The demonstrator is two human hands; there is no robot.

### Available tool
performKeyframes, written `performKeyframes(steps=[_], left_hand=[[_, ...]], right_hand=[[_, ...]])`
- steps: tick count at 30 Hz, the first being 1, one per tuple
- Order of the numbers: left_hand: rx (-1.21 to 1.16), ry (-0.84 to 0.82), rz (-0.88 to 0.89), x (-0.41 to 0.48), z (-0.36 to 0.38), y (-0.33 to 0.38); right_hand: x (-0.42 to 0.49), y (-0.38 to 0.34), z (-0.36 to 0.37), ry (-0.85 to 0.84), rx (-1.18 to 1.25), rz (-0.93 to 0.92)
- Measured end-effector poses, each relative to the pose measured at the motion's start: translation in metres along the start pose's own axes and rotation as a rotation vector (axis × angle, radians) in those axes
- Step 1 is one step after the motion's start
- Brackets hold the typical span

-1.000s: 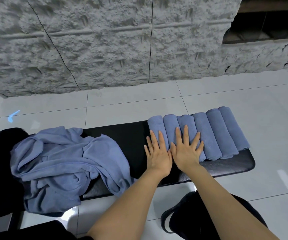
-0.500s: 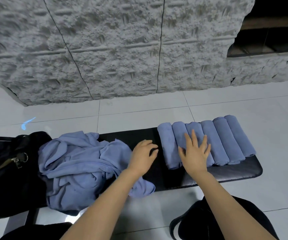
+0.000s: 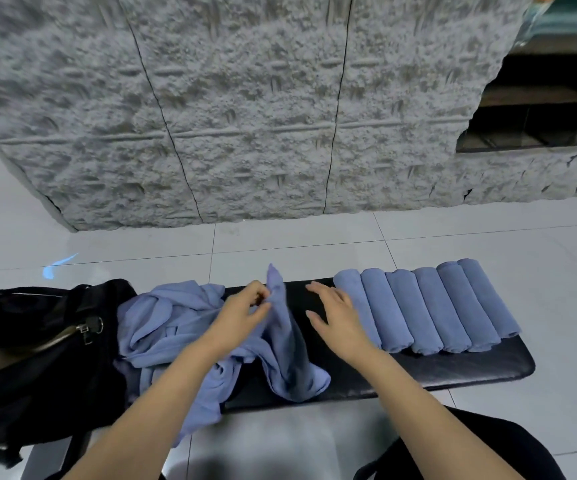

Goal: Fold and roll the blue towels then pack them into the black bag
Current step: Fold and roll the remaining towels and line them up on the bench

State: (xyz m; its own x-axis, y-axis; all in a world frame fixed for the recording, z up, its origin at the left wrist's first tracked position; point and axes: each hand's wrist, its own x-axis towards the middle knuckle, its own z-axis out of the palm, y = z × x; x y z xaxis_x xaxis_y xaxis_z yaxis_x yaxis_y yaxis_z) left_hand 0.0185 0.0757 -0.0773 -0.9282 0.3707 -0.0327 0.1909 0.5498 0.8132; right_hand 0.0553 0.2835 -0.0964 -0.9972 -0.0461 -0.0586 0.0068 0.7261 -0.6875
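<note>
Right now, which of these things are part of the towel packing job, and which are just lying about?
Part of the job: lifted towel pinched by left hand; open right hand; loose towel pile; six rolled towels; black bag; black bench.
Just lying about: stone wall; floor tiles; dark shelf recess.

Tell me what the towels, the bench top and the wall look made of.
The towels: soft matte blue cloth, likely microfibre or terry; the loose ones crumple in soft folds. The bench top: black padded cover, probably vinyl or leather, from its faint sheen. The wall: rough grey stone-like panels, possibly moulded; thin seams run between them.
</note>
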Motion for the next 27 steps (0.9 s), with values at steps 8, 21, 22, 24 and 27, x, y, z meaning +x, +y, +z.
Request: performKeyframes(steps=[8,21,22,24,27], left_hand=[[-0.044,-0.044,0.156,-0.024,-0.029,0.038],[0.056,-0.257,0.104,-0.037,-0.07,0.104],[0.021,-0.28,0.075,-0.041,-0.073,0.102],[-0.033,-0.287,-0.001,-0.05,-0.081,0.096],[-0.142,-0.248,-0.093,-0.065,-0.101,0.082]], right_hand=[[0.02,-0.077,-0.066,-0.431,0.532,0.112],[-0.022,-0.163,-0.185,-0.078,-0.226,-0.349],[-0.023,-0.166,-0.194,-0.05,-0.287,-0.355],[-0.026,-0.166,-0.212,0.004,-0.384,-0.34],[-0.029,-0.153,-0.238,0.09,-0.473,-0.291]])
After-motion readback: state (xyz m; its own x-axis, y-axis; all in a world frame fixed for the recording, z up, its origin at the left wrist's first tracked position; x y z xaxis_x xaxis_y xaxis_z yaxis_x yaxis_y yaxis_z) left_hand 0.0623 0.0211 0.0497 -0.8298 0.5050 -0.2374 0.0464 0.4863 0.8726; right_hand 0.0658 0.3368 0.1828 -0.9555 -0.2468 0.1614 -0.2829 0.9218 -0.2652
